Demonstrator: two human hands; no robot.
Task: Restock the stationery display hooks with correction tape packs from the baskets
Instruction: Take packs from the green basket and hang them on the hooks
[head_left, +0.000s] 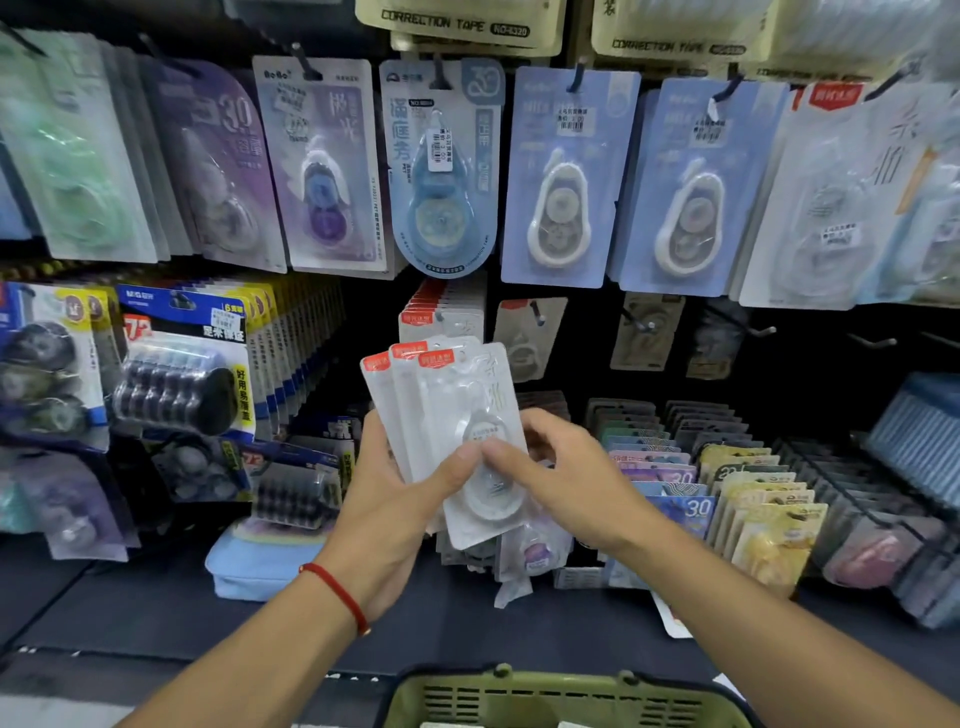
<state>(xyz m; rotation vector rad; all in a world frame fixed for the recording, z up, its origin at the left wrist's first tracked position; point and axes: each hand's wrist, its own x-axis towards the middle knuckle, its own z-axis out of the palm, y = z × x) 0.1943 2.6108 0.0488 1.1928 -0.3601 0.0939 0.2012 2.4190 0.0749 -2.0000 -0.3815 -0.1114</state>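
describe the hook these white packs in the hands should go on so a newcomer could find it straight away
Start at the middle row's round-bottomed blue pack. Directly below it, on the lower row, hangs a stack of white packs with red top tabs, just above the fanned white packs held by the left hand and right hand. Its red tabs match; the packs to its right are tan.

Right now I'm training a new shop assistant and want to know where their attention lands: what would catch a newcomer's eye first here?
First, the fan of white correction tape packs with red top tabs, held mid-frame by the left hand and right hand. Next, the row of blue and purple packs hanging on hooks above. Last, the green basket at the bottom edge.
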